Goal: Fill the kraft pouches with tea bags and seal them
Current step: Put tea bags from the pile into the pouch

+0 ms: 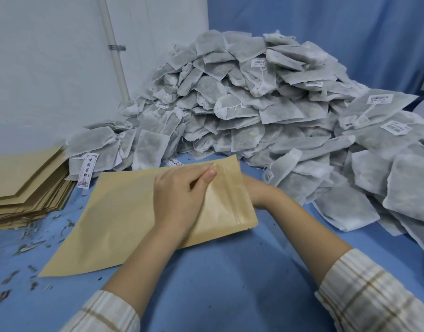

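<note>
kraft pouch (124, 212): flat, smooth tan paper, contents unseen | left hand (179, 195): fingers pinching its zip end | right hand (256, 190): fingers hidden, cannot tell | tea bags (254, 104): fibrous grey-white heap on blue counter (230, 283)

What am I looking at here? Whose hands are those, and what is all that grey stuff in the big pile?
There is no robot here. A person wears a camera on their head, so you look down at their own two hands, as if you were them. The grey pile is lots of tea bags heaped on a blue table. On the left sits a stack of empty pouches made of brown paper. One pouch lies in front of the person. The left hand pinches the pouch near its top. The right hand is mostly hidden behind the pouch, so I cannot tell how it holds it. Little bits of tea leaf are scattered on the table.
</note>
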